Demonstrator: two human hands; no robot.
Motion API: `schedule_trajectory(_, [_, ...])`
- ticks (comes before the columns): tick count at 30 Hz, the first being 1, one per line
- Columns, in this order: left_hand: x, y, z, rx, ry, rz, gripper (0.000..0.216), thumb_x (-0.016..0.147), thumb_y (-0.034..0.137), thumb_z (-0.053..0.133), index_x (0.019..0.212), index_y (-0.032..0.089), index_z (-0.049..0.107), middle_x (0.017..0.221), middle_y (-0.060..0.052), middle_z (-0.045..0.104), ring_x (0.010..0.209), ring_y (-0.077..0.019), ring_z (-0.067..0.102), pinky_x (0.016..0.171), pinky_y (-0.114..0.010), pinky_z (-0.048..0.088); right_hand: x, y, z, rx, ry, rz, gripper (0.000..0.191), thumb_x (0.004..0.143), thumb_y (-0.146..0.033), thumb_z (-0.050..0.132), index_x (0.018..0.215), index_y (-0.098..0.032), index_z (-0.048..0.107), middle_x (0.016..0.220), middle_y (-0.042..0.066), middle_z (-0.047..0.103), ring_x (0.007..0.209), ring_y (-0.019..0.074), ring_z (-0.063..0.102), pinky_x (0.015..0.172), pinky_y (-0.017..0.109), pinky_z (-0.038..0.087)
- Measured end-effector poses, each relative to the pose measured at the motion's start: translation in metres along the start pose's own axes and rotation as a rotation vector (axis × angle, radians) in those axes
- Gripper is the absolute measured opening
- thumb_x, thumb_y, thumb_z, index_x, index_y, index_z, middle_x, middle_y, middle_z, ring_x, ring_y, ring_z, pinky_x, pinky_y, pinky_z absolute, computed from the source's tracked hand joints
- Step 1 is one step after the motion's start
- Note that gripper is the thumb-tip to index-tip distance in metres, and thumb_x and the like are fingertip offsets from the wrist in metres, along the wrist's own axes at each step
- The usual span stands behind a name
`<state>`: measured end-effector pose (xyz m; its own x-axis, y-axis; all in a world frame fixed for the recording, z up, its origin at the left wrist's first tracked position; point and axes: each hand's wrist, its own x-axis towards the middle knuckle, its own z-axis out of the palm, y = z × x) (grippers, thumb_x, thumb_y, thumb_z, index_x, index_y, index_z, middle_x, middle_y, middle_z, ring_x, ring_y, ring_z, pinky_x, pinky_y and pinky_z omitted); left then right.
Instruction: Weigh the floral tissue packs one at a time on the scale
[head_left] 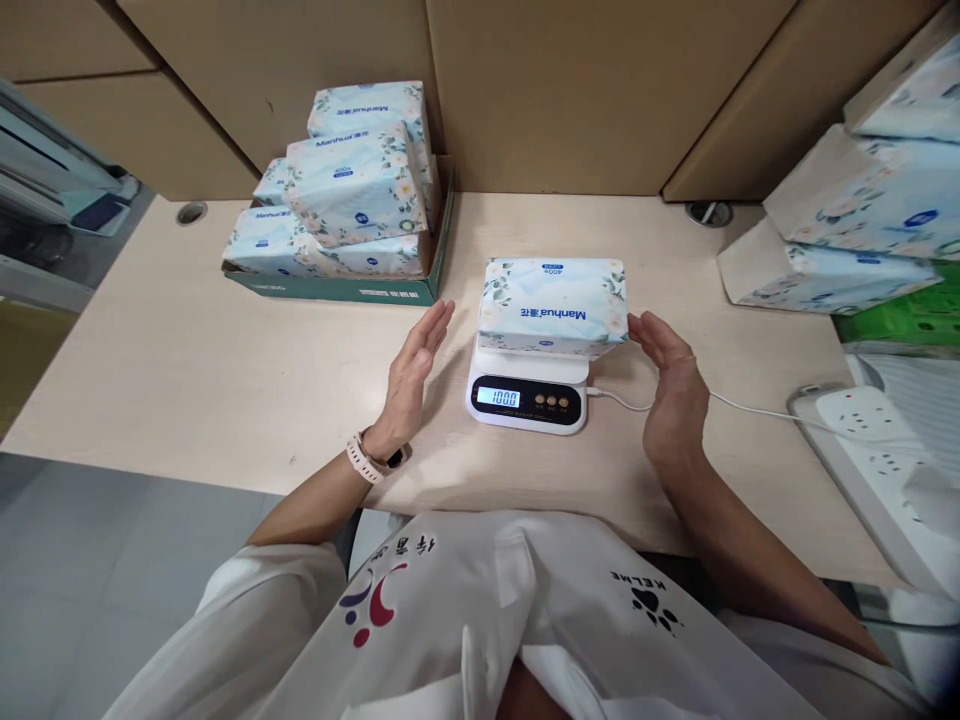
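Observation:
A pale blue flowered tissue pack (553,305) lies on a small white digital scale (528,396) whose lit display reads 100.0. My left hand (411,378) is open, fingers stretched flat, a short gap to the left of the pack, with a watch on its wrist. My right hand (673,388) is open on the pack's right side, its fingertips at or almost touching the pack's edge. Neither hand holds anything.
A green cardboard tray (337,288) at the back left holds several stacked tissue packs (352,185). More packs (847,215) pile up at the right. A white cable (757,410) runs from the scale to a power strip (881,450). Brown cartons (540,90) wall the desk's back.

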<state>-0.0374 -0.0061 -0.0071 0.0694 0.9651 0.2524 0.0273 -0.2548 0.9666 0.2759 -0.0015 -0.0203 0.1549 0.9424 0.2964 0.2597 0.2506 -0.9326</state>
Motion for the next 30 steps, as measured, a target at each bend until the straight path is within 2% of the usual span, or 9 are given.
schedule_trajectory(9, [-0.0027, 0.0022, 0.0036, -0.037, -0.044, -0.038, 0.064, 0.103, 0.068, 0.052, 0.159, 0.037, 0.051, 0.172, -0.003, 0.047, 0.165, -0.0306, 0.035, 0.139, -0.050, 0.030, -0.0012, -0.0040, -0.0001, -0.003, -0.012, 0.006, 0.057, 0.105, -0.066, 0.040, 0.145, -0.035, 0.068, 0.146, 0.005, 0.073, 0.140, 0.0283, 0.067, 0.129, 0.060, 0.043])
schedule_trajectory(15, [-0.0024, 0.0012, 0.0035, -0.011, -0.042, -0.007, 0.062, 0.105, 0.066, 0.051, 0.159, 0.036, 0.052, 0.171, -0.004, 0.049, 0.163, -0.0296, 0.039, 0.136, -0.048, 0.036, -0.0017, -0.0081, 0.0000, -0.003, -0.015, -0.004, 0.056, 0.107, -0.064, 0.039, 0.143, -0.035, 0.070, 0.143, 0.006, 0.074, 0.137, 0.0285, 0.069, 0.125, 0.059, 0.050])
schedule_trajectory(22, [-0.0033, 0.0012, 0.0033, -0.024, -0.056, -0.042, 0.065, 0.103, 0.067, 0.053, 0.159, 0.035, 0.051, 0.172, -0.004, 0.046, 0.165, -0.0301, 0.035, 0.139, -0.048, 0.031, -0.0020, -0.0100, 0.0014, -0.002, -0.003, -0.018, 0.053, 0.108, -0.061, 0.039, 0.143, -0.035, 0.070, 0.141, 0.005, 0.075, 0.134, 0.0272, 0.071, 0.123, 0.056, 0.053])
schedule_trajectory(26, [-0.0036, 0.0003, 0.0028, -0.058, -0.065, -0.006, 0.058, 0.106, 0.061, 0.054, 0.159, 0.037, 0.052, 0.173, -0.002, 0.046, 0.165, -0.0287, 0.036, 0.139, -0.047, 0.031, -0.0022, -0.0085, 0.0012, -0.007, -0.003, -0.031, 0.050, 0.110, -0.057, 0.039, 0.144, -0.036, 0.069, 0.142, 0.004, 0.075, 0.134, 0.0251, 0.071, 0.122, 0.055, 0.054])
schedule_trajectory(30, [-0.0030, -0.0020, 0.0031, -0.069, -0.065, 0.038, 0.059, 0.107, 0.061, 0.053, 0.160, 0.036, 0.052, 0.172, -0.003, 0.046, 0.164, -0.0297, 0.038, 0.138, -0.048, 0.033, -0.0027, -0.0085, -0.0001, 0.003, -0.008, -0.037, 0.048, 0.111, -0.054, 0.039, 0.148, -0.037, 0.065, 0.143, 0.002, 0.075, 0.137, 0.0232, 0.069, 0.125, 0.055, 0.050])
